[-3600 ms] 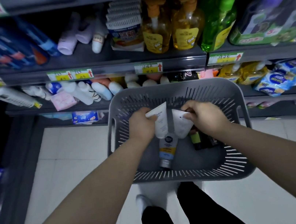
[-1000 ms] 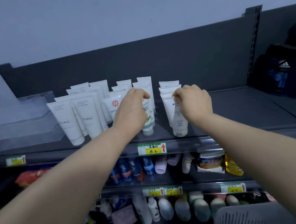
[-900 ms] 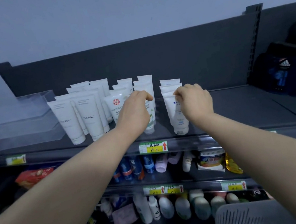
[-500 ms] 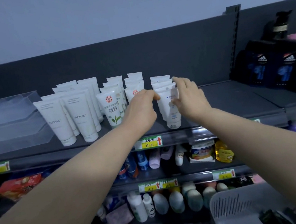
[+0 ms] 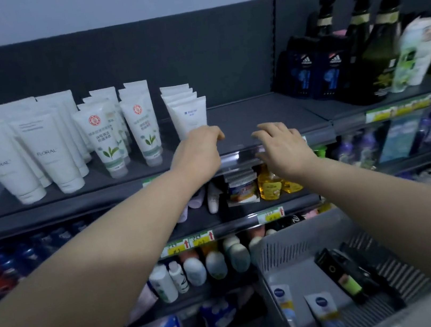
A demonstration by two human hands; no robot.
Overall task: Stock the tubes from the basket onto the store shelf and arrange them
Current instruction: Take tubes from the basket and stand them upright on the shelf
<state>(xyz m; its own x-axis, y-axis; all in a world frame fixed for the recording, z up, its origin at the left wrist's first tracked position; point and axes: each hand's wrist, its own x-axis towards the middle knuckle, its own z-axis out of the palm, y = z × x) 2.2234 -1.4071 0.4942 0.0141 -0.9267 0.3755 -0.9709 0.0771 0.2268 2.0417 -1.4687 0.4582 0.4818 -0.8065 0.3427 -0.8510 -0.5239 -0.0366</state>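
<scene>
Both hands have come off the stocked rows since half a second ago and drawn back toward the shelf's front lip, leaving the blue-print tubes [image 5: 187, 111] standing alone. These tubes sit in a front-to-back file on the top shelf [image 5: 257, 112], upright on their caps, crimped ends up, long axis vertical, labels facing the aisle. The tea-leaf tubes [image 5: 106, 140] and the FLORAL tubes [image 5: 48, 153] to their left stand the same way.

The left hand [image 5: 198, 150] hangs just before the front blue-print tube with loosely curled fingers and nothing in it; whether it touches the tube cannot be told. The right hand [image 5: 282, 147] hovers over the shelf edge, fingers spread and empty.

More stock waits in the grey basket [image 5: 286, 253] down on the right: two Nivea tubes [image 5: 323, 312] lie flat, long axes running near to far, wide ends seemingly toward the shelf, beside some black tubes [image 5: 340, 276].

The step in hand looks like the return to the basket. It would go best with the left hand pulled straight back, clear of the front tube, and each next tube gripped mid-body, turned cap-down and set on the bare shelf right of the blue-print file, label forward
</scene>
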